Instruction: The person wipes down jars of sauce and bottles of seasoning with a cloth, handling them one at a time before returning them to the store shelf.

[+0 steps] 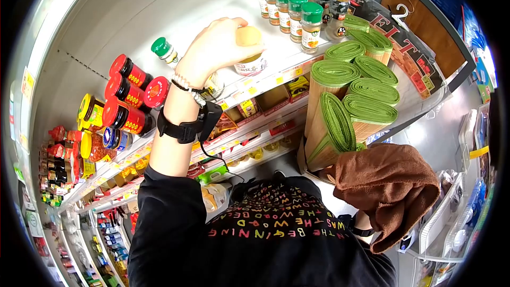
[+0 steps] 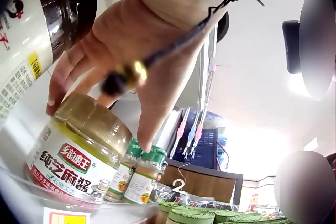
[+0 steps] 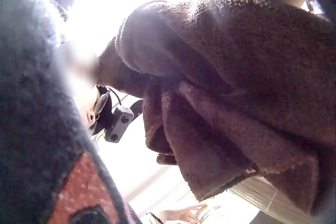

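Observation:
In the head view my left hand (image 1: 212,45) reaches over the shelf and grips a sesame paste jar (image 1: 251,67) near its gold lid. The left wrist view shows the thumb at one side of the lid and fingers at the other; the jar (image 2: 73,158) stands tilted in that view, its white label facing out. A brown towel (image 1: 382,186) hangs bunched over my right hand, held near my right side. That hand is mostly hidden under it, with the banded wrist showing below. Folds of the towel (image 3: 226,92) fill much of the right wrist view.
Green-capped spice bottles (image 1: 311,29) stand in a row at the back right. One green-capped bottle (image 1: 166,50) is left of the hand, near red-labelled jars (image 1: 127,93). Green-edged rolled bundles (image 1: 345,122) stand at the shelf's right end. Lower shelves hold packets.

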A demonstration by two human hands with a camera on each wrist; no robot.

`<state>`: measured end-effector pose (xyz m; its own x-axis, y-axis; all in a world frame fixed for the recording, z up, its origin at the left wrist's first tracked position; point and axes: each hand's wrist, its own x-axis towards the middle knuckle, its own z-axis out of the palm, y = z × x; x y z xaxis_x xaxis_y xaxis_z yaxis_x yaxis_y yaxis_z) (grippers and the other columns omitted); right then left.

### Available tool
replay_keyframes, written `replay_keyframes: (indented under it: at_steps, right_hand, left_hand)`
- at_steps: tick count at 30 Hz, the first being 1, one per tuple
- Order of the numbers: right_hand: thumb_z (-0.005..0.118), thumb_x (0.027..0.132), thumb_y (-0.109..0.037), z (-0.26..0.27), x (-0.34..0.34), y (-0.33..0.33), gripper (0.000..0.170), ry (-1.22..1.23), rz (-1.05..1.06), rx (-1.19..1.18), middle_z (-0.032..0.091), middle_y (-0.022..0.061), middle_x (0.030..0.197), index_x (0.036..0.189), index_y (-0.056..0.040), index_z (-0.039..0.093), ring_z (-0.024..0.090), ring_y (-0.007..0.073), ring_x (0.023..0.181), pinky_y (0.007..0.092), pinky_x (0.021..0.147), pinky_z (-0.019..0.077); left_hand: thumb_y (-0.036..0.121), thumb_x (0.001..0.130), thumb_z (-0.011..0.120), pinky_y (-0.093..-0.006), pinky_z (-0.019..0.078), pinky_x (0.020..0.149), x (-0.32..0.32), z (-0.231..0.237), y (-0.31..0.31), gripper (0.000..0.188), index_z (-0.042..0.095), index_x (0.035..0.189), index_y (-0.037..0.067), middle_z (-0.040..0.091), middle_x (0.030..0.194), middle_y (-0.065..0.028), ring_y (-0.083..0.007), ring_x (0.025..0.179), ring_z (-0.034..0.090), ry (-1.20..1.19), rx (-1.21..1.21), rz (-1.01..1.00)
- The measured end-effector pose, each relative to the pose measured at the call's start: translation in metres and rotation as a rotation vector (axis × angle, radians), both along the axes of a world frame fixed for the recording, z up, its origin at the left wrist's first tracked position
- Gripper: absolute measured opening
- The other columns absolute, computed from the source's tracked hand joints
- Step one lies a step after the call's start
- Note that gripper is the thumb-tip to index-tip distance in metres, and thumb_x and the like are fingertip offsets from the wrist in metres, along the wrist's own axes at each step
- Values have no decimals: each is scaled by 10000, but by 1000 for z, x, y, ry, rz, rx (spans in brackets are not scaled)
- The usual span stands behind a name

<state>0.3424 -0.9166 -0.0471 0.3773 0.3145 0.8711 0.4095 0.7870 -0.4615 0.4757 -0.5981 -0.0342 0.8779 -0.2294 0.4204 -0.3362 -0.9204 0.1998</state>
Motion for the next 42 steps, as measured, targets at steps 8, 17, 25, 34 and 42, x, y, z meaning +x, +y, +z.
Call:
replay_keyframes:
  at_steps: [8, 17, 25, 34, 42]
  right_hand:
    - [918, 595, -234, -18, 16, 21, 985, -98, 159, 192, 520, 363, 1210, 1352, 136, 407, 579, 374, 1021, 483, 729, 479]
    - [922, 587, -232, -29, 24, 19, 931, -208, 141, 77, 531, 330, 1164, 1275, 159, 432, 578, 323, 916, 467, 712, 475]
    - [918, 591, -212, -25, 24, 21, 823, -282, 25, -13, 549, 330, 1054, 1171, 179, 486, 574, 303, 788, 445, 658, 481]
    - [915, 595, -189, -25, 24, 17, 707, -427, -117, -104, 570, 330, 929, 1054, 202, 546, 570, 280, 644, 420, 598, 487]
    - [900, 604, -164, -23, 28, 25, 618, -536, -182, -147, 587, 325, 841, 980, 214, 587, 572, 262, 553, 403, 570, 491]
  left_hand:
    - [570, 703, 716, -408, 537, 795, -15, 11, -10, 622, 678, 910, -15, 691, 881, -208, -373, 827, 676, 100, 35, 132]
    - [453, 721, 705, -418, 528, 829, -12, -2, 3, 543, 691, 1027, 6, 689, 918, -210, -382, 878, 669, -36, -67, -110]
    - [497, 738, 714, -401, 515, 876, -16, 2, 7, 610, 680, 1063, -18, 675, 1004, -251, -380, 960, 657, 58, -41, 4]
    - [376, 748, 793, -384, 495, 902, -55, 32, 53, 708, 531, 1326, 61, 638, 1145, -232, -333, 1048, 627, 44, 118, 70]
    - [269, 672, 845, -360, 526, 837, -56, 26, 51, 565, 618, 1134, 36, 693, 1007, -195, -292, 930, 681, 266, 35, 186]
